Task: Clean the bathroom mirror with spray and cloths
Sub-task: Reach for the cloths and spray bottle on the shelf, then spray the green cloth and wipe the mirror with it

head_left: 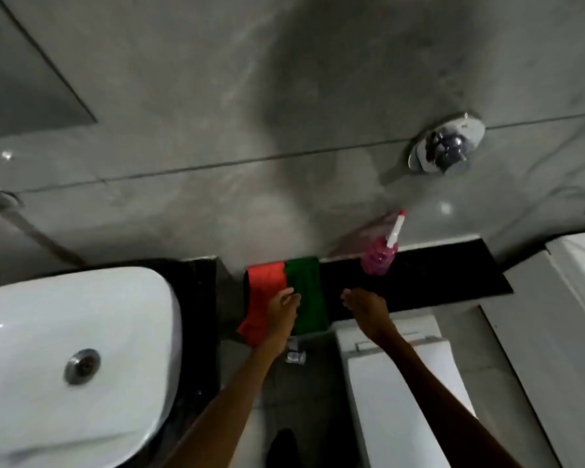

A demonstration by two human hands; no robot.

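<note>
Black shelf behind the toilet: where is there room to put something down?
The black shelf is bare to the right of the pink spray bottle, out to its end. A smaller bare patch lies between the green cloth and the bottle. The left end is crowded: the red cloth and green cloth cover it.

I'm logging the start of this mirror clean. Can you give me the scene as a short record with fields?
shelf: black ledge on the wall, behind the toilet tank
cloths: red cloth and green cloth, side by side, draped over the ledge's front edge
spray: pink bottle, upright on the ledge, right of the cloths
left hand: on the cloths, where they meet
right hand: open, over the ledge, holding nothing
sink: white, at left
</note>
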